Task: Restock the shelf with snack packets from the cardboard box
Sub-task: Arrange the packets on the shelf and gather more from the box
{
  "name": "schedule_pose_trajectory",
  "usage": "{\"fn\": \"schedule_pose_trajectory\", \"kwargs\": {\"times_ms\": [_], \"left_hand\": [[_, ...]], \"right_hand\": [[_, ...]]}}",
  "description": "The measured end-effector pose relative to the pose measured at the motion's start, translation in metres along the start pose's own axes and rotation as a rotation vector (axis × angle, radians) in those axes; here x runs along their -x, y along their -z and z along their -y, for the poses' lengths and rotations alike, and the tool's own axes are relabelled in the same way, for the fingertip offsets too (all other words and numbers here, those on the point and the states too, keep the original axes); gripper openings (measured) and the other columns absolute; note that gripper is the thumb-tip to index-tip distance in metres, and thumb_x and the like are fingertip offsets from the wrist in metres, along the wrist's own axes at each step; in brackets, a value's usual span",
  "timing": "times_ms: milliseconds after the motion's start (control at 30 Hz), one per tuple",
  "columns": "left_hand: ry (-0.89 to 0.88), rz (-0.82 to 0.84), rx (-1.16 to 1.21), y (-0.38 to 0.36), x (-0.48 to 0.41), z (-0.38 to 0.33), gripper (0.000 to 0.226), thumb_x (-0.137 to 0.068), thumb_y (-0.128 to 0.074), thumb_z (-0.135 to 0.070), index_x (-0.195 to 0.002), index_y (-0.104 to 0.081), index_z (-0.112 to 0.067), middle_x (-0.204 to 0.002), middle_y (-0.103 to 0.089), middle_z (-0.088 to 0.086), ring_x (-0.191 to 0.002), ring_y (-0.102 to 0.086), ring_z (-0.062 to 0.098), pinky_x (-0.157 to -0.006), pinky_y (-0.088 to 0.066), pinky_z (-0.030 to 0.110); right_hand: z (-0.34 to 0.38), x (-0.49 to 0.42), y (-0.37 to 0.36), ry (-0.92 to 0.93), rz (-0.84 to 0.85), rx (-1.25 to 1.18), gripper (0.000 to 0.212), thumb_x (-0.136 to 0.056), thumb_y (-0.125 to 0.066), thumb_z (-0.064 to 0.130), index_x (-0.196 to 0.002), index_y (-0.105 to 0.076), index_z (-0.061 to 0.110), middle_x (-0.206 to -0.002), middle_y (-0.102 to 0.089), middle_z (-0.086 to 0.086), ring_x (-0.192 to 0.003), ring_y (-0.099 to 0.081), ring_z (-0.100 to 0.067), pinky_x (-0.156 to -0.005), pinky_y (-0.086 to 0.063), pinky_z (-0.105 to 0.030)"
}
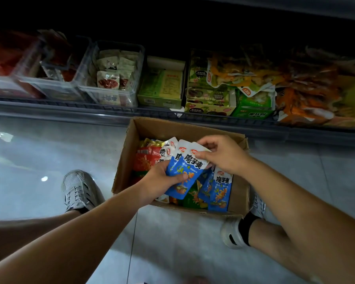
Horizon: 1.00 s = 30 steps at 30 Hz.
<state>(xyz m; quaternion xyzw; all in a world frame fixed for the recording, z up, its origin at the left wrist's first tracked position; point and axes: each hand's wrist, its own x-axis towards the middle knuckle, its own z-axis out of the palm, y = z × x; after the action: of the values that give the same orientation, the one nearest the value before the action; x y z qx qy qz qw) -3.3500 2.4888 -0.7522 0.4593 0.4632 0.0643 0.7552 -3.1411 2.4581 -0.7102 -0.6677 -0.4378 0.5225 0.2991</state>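
An open cardboard box [239,193] stands on the floor below the shelf [111,108], holding several snack packets in red, green and blue. My left hand [160,181] grips the lower part of a small stack of blue-and-white snack packets [188,169] above the box. At the upper right corner of the stack, my right hand [221,154] pinches the top packet. Another blue packet [221,189] leans against the box's right wall.
The low shelf carries clear plastic bins [111,78] with small packets on the left, green and yellow display cartons [162,85] in the middle, and loose orange packets [312,93] on the right. My two shoes [80,191] flank the box on the glossy floor.
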Motion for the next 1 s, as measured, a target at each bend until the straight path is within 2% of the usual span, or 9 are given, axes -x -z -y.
{"fn": "schedule_pose_trajectory", "kwargs": {"times_ms": [100,167,267,333,433,600,700,800,1000], "left_hand": [[0.011,-0.087,0.061,0.006,-0.003,0.006,0.021,-0.093,-0.073,-0.014,-0.112,-0.068,-0.018,-0.106,-0.079,0.005,-0.094,-0.077,0.023,-0.075,-0.065,0.039],[0.019,-0.165,0.127,0.014,-0.004,0.010,0.021,-0.092,-0.073,-0.013,-0.112,-0.068,-0.018,-0.107,-0.079,0.006,-0.093,-0.077,0.023,-0.074,-0.065,0.039],[0.033,-0.232,0.172,0.024,-0.006,0.017,0.028,-0.089,-0.075,-0.015,-0.116,-0.067,-0.018,-0.108,-0.078,0.004,-0.094,-0.077,0.022,-0.078,-0.064,0.041],[0.043,-0.239,0.182,0.028,-0.006,0.020,0.033,-0.088,-0.075,-0.017,-0.119,-0.066,-0.017,-0.110,-0.078,0.005,-0.098,-0.077,0.024,-0.087,-0.062,0.047],[0.041,-0.233,0.165,0.028,-0.006,0.019,0.031,-0.089,-0.075,-0.018,-0.118,-0.066,-0.019,-0.111,-0.078,0.004,-0.100,-0.076,0.023,-0.090,-0.061,0.049],[0.028,-0.222,0.137,0.024,-0.008,0.019,0.022,-0.090,-0.074,-0.016,-0.110,-0.067,-0.022,-0.105,-0.078,0.000,-0.094,-0.077,0.019,-0.082,-0.063,0.043],[0.026,-0.229,0.132,0.024,-0.007,0.019,0.022,-0.090,-0.074,-0.017,-0.111,-0.066,-0.022,-0.106,-0.078,0.000,-0.094,-0.077,0.019,-0.079,-0.063,0.040],[0.017,-0.252,0.111,0.023,-0.007,0.018,0.023,-0.092,-0.073,-0.017,-0.113,-0.066,-0.023,-0.105,-0.077,-0.002,-0.092,-0.077,0.016,-0.073,-0.063,0.035],[-0.014,-0.228,0.071,0.016,-0.004,0.011,0.024,-0.097,-0.068,-0.017,-0.120,-0.063,-0.026,-0.113,-0.076,0.001,-0.102,-0.075,0.019,-0.090,-0.062,0.047]], "right_hand": [[-0.022,-0.006,0.007,-0.057,-0.164,0.001,0.025,-0.091,-0.069,0.010,-0.110,-0.062,0.026,-0.105,-0.069,-0.001,-0.094,-0.070,-0.014,-0.080,-0.061,-0.036],[-0.048,-0.004,0.019,-0.142,-0.163,0.347,0.034,-0.095,-0.066,0.016,-0.127,-0.057,0.024,-0.117,-0.066,0.000,-0.105,-0.065,-0.014,-0.091,-0.056,-0.036],[-0.082,0.000,0.024,-0.242,0.058,1.052,0.052,-0.096,-0.062,0.024,-0.145,-0.045,0.019,-0.137,-0.056,-0.009,-0.121,-0.056,-0.027,-0.097,-0.049,-0.036],[-0.091,-0.001,0.018,-0.197,0.103,1.195,0.052,-0.095,-0.059,0.021,-0.144,-0.044,0.017,-0.136,-0.055,-0.011,-0.119,-0.055,-0.030,-0.092,-0.050,-0.036],[-0.096,-0.002,0.017,-0.164,0.050,1.169,0.046,-0.092,-0.062,0.020,-0.136,-0.050,0.021,-0.131,-0.052,-0.009,-0.111,-0.058,-0.030,-0.085,-0.051,-0.035],[-0.096,0.000,0.025,-0.138,0.051,0.997,0.009,-0.091,-0.069,0.027,-0.098,-0.064,0.028,-0.108,-0.056,0.004,-0.095,-0.057,-0.016,-0.079,-0.047,-0.030],[-0.083,0.003,0.028,-0.090,0.043,0.706,0.019,-0.094,-0.067,0.023,-0.081,-0.058,0.035,-0.096,-0.056,0.011,-0.089,-0.059,-0.012,-0.077,-0.050,-0.030],[-0.063,0.005,0.036,-0.039,0.018,0.530,0.017,-0.096,-0.065,0.024,-0.086,-0.059,0.037,-0.087,-0.063,0.006,-0.083,-0.062,-0.015,-0.077,-0.051,-0.037],[-0.016,0.001,0.044,0.038,0.036,0.332,0.020,-0.096,-0.064,0.010,-0.095,-0.064,0.030,-0.080,-0.068,0.007,-0.073,-0.064,-0.003,-0.064,-0.052,-0.028]]}}
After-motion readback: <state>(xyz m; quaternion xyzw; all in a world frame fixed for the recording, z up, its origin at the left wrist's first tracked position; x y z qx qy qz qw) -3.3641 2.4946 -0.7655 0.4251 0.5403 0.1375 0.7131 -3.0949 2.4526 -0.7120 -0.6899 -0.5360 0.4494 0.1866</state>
